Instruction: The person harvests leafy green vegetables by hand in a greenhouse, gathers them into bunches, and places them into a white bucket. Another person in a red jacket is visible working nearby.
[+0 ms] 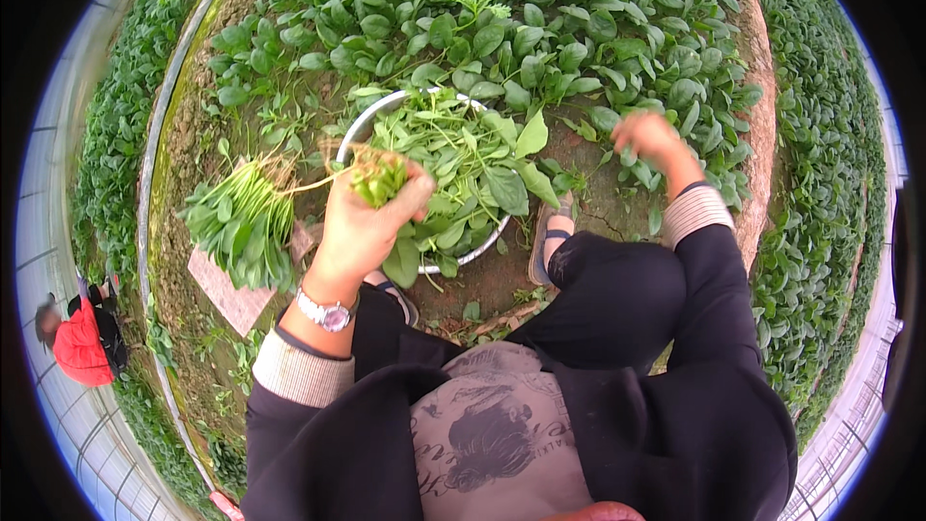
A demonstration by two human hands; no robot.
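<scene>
My left hand [372, 221], with a watch on its wrist, is closed around a bunch of leafy greens [379, 179], roots and stem ends up, above the left side of a round metal basin [356, 132]. Loose green leaves [448, 152] fill the basin and hang over its rim. My right hand [651, 141], somewhat blurred, is at the leaves of the growing plants, right of the basin; whether its fingers hold anything is unclear. A bundle of greens with long pale stems [249, 221] lies on the soil to the left, partly over a flat pinkish piece [228, 289].
Dense beds of leafy plants [579, 0] grow ahead and at both sides. A grey hose or pipe [160, 108] runs along the left soil ridge. My sandalled feet [553, 239] flank the basin's near side. A person in a red jacket [83, 347] is at far left.
</scene>
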